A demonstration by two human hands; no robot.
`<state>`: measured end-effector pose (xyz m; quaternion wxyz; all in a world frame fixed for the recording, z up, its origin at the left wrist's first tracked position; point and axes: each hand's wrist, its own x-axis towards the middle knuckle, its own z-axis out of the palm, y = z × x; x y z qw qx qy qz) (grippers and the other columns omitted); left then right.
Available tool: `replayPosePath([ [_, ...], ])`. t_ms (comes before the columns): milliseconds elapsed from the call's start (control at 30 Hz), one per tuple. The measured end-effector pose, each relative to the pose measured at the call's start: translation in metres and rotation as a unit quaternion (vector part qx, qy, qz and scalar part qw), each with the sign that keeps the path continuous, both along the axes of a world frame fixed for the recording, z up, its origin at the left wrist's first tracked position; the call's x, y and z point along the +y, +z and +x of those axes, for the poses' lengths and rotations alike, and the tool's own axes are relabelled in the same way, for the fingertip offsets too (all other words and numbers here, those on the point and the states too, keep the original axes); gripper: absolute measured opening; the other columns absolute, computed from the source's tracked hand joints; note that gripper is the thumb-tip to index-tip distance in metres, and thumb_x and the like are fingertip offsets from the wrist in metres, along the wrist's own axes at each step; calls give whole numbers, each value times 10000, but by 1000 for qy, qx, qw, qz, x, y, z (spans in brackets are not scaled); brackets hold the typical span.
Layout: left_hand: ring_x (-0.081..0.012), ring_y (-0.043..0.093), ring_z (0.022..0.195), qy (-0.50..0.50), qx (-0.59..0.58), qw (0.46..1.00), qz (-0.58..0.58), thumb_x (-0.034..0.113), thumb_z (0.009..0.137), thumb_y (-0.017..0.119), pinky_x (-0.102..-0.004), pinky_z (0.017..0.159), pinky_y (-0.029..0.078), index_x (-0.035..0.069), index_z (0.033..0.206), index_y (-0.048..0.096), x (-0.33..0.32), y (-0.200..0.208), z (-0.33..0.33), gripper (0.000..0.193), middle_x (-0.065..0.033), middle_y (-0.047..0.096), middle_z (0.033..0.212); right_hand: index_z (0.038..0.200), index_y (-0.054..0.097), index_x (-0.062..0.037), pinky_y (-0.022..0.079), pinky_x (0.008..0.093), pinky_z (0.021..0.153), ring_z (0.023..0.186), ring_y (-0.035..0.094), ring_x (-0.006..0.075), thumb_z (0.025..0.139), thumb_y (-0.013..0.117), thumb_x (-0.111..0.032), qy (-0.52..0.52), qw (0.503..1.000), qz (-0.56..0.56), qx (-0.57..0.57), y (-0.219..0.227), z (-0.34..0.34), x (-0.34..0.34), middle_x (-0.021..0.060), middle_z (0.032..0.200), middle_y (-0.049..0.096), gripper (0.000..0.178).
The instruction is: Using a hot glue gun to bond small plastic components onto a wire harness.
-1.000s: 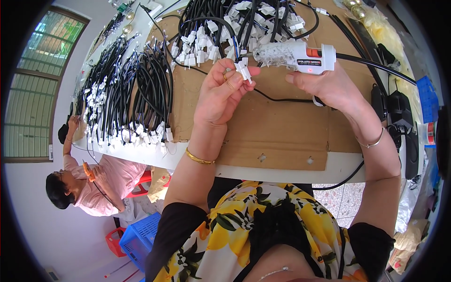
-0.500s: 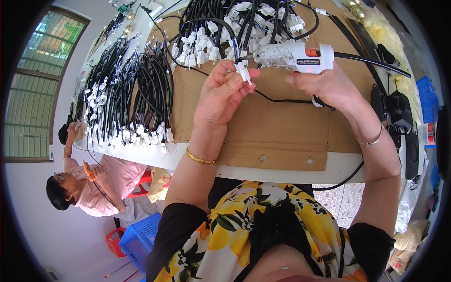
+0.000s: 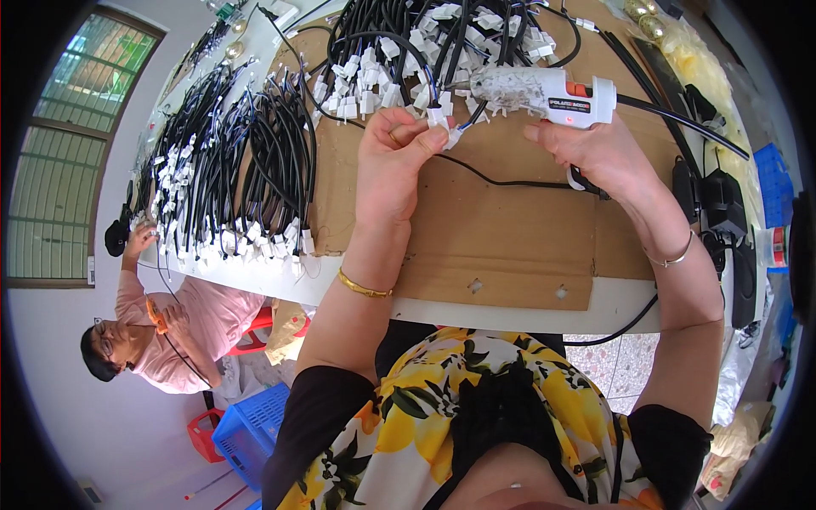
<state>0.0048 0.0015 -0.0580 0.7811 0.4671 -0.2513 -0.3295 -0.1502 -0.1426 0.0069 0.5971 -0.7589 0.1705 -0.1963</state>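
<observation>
Between the thumb and fingers of my left hand (image 3: 391,161) is a white plastic connector (image 3: 437,117), with thin wires running up from it into a black cable. A second white connector lies right beside my thumb tip. My right hand (image 3: 605,155) is wrapped round the handle of a white hot glue gun (image 3: 531,89), its barrel smeared with dried glue. The gun's nozzle points left and sits just above the pinched connector; whether it touches the wires I cannot tell. A black cord leaves the back of the gun.
Heaps of black cables with white connectors (image 3: 365,76) lie across the table's far side, another bundle (image 3: 246,170) to the left. Cardboard (image 3: 501,229) covers the middle. Black adapters (image 3: 722,200) stand at right. A co-worker in pink (image 3: 191,331) sits at left, holding an orange tool.
The glue gun has shifted slightly right and up. My left hand has turned, its thumb now across the connector. The co-worker's head and orange tool have moved a little.
</observation>
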Motion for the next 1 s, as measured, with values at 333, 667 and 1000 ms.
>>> replayPosePath([
  [333, -93, 516, 645, 182, -190, 962, 74, -73, 652, 661, -207, 612, 443, 36, 859, 419, -4, 10, -13, 336, -53, 542, 779, 735, 537, -44, 356, 202, 489, 544, 412, 40, 685, 661, -155, -6, 999, -1, 48, -4, 0, -1, -40, 599, 478, 173],
  [667, -85, 501, 630, 233, -290, 923, 96, -66, 628, 669, -206, 578, 433, 32, 843, 424, -4, 7, -14, 340, -43, 505, 771, 741, 539, -43, 362, 202, 499, 561, 416, 39, 696, 655, -140, 12, 997, 11, 76, -4, 0, 2, -41, 615, 489, 158],
  [1000, -121, 498, 616, 261, -376, 883, 103, -83, 597, 666, -237, 574, 436, 26, 828, 424, -5, 8, -16, 351, -62, 496, 753, 739, 521, -37, 339, 206, 487, 561, 379, 34, 707, 643, -121, 21, 996, 8, 86, -5, 0, 4, -48, 610, 469, 152],
])
